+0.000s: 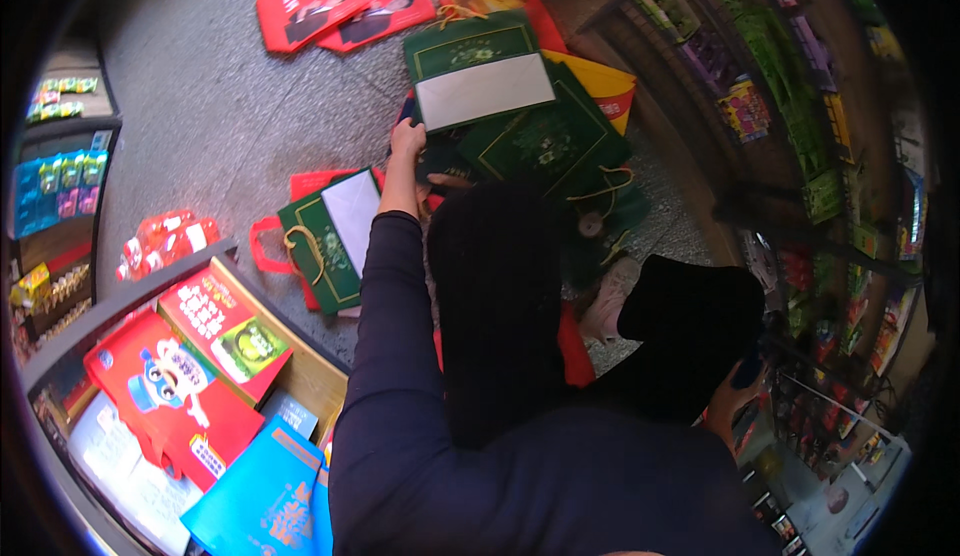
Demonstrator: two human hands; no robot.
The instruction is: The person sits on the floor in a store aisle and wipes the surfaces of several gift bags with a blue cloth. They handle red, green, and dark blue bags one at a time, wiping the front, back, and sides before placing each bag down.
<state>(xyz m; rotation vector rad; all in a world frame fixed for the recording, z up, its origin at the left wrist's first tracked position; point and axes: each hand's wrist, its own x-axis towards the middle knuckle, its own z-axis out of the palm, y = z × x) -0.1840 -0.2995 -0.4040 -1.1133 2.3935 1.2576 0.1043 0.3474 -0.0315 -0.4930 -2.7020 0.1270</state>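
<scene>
My left hand, at the end of a dark sleeve, grips the edge of a dark paper gift bag in the floor pile. Just above it lies a green paper gift bag with a white base panel and a cord handle. More green gift bags overlap to its right. My right hand is partly hidden beside my right knee, near a dark blue object; its fingers are unclear. A small skin-toned patch shows by my left knee, too covered to identify. Another green gift bag lies left of my arm, on a red bag.
Two red printed bags lie on the speckled floor. Bottles with red contents stand near an open-topped case holding red bags and a blue bag. Stocked shelves line the right. A white shoe is beside the pile.
</scene>
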